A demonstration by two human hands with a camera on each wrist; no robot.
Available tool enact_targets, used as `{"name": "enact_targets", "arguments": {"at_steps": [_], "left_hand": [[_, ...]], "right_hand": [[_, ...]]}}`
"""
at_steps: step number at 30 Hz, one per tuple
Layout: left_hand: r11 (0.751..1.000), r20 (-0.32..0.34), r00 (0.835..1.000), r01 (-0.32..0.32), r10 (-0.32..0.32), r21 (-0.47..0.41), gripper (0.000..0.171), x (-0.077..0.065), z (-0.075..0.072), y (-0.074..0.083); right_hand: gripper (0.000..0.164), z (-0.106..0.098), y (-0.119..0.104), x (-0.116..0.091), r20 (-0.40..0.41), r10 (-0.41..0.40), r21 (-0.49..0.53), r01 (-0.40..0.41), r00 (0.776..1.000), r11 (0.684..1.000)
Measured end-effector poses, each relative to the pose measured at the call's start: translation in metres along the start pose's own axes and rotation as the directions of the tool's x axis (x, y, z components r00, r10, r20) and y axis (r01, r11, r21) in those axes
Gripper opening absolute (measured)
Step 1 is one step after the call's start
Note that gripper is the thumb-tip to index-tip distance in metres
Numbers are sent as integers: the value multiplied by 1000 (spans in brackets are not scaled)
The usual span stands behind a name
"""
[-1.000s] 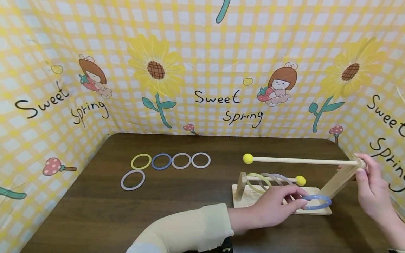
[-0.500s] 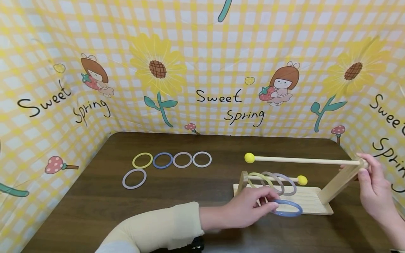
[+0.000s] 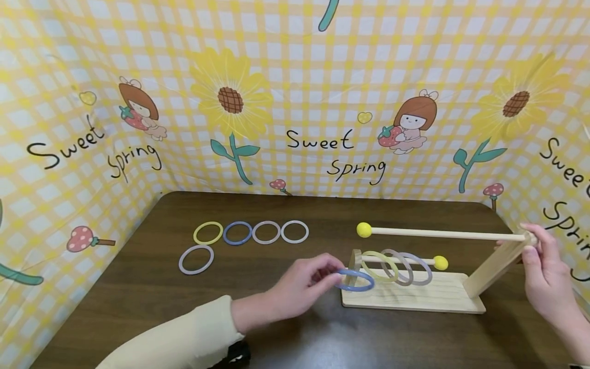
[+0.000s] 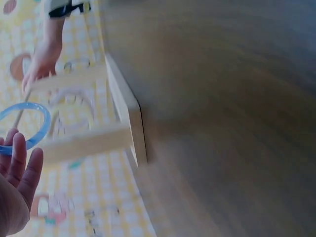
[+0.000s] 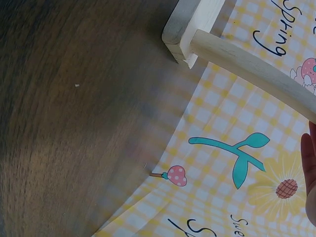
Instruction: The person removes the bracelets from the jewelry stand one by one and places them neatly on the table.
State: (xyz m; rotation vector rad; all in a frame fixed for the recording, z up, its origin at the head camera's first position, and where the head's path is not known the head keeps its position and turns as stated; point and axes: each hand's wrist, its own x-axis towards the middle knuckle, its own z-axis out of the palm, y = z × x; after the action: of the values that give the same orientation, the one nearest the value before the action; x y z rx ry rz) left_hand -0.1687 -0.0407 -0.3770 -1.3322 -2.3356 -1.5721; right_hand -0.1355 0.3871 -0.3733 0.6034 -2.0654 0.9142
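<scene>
In the head view my left hand (image 3: 299,287) pinches a translucent blue ring (image 3: 361,288) by its near side, in front of the left end of a wooden ring stand (image 3: 442,300). The left wrist view shows the same blue ring (image 4: 47,121) at the fingertips. My right hand (image 3: 548,271) grips the top of the stand's tall right post (image 3: 495,264). From that post a long rod (image 3: 442,234) with a yellow ball end runs left. On the lower rod hang a yellow ring (image 3: 392,271), a pinkish ring (image 3: 407,279) and a pale lilac ring (image 3: 428,277).
On the dark wooden table (image 3: 138,307) to the left lie a yellow ring (image 3: 196,238), a blue ring (image 3: 226,238), a pinkish ring (image 3: 254,238) and a whitish ring (image 3: 283,238) in a row. A lilac ring (image 3: 181,266) lies below them. A checked cloth (image 3: 313,92) walls the table.
My left hand has drawn the blue ring leftward, from near the tall post to the stand's left end. The right hand stays on the post.
</scene>
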Motion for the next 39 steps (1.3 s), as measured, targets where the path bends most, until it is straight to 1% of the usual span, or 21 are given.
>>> {"name": "enact_targets", "arguments": {"at_steps": [5,10,15,20,23,26,29,32,34,39], "left_hand": [[999,-105,994,20,-16,37,8,-14,-27,-10],[993,-211,977,37,-13,108,10,-24,-54,-19],[974,-294,956,49,18,220,12,-32,-75,-26],[951,-338,941,73,34,300,13,-38,-93,-33],[939,-353,935,90,35,332,15,-42,-103,-35],[924,-357,934,112,28,365,16,-45,-113,-37],[910,-347,938,126,21,395,17,-50,-122,-42],[900,-326,945,138,4,413,16,-54,-131,-48],[895,-305,952,149,-15,421,16,-56,-136,-52],[875,-243,964,206,-105,438,14,-61,-146,-63]], "right_hand": [[34,0,1,-1,4,7,0,-7,1000,1000],[34,0,1,0,3,5,-4,-5,1000,1000],[34,0,0,1,6,3,-4,-3,1000,1000],[34,0,-1,1,10,6,-19,-6,1000,1000],[34,0,-1,0,7,9,-21,-9,1000,1000],[34,0,-1,0,5,7,-19,-7,1000,1000],[34,0,-1,0,3,-1,-22,1,1000,1000],[34,0,-2,0,1,2,-21,-2,1000,1000],[34,0,-2,0,4,10,-20,-10,1000,1000],[34,0,-3,1,8,3,-27,-2,1000,1000]]}}
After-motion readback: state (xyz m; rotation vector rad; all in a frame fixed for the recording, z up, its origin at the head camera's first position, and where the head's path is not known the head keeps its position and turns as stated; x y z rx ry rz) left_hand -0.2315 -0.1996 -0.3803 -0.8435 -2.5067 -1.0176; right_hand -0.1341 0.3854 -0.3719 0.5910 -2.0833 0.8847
